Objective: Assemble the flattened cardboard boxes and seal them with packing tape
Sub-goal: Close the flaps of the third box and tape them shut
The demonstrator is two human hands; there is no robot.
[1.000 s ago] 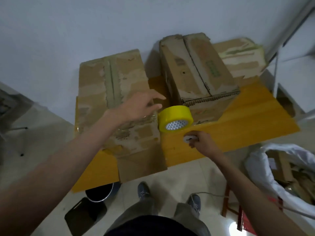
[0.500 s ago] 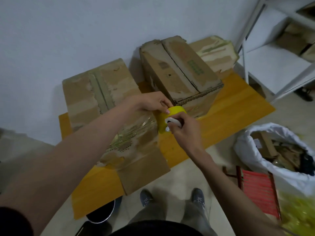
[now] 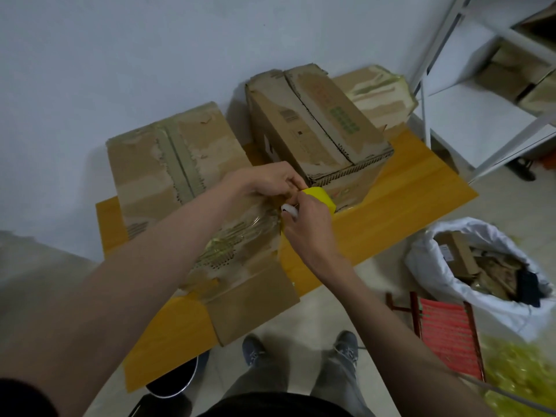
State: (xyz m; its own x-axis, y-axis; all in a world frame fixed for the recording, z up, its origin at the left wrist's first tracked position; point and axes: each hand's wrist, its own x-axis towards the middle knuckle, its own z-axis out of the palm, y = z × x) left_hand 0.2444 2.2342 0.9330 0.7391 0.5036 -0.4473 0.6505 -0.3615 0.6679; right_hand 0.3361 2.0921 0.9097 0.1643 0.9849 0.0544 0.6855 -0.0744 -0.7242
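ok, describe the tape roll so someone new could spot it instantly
Start at the yellow table by the wall, which carries three cardboard boxes. Between the near flap-open box and the middle box, both hands meet at the tape roll. It is the only bright yellow round thing among brown boxes.

Three cardboard boxes stood on the one yellow table (image 3: 406, 212): a wide box (image 3: 168, 164) nearest the wall on the left, a narrower box (image 3: 316, 127) in the middle, and a third box (image 3: 379, 91) half hidden behind it. There was one roll of yellow tape (image 3: 320, 197). Two hands were at it, the left hand (image 3: 267, 180) and the right hand (image 3: 307, 228). On the floor sat one white sack (image 3: 436, 266), one red stool (image 3: 445, 326), and two shoes. One white shelf unit (image 3: 481, 115) stood at the right.
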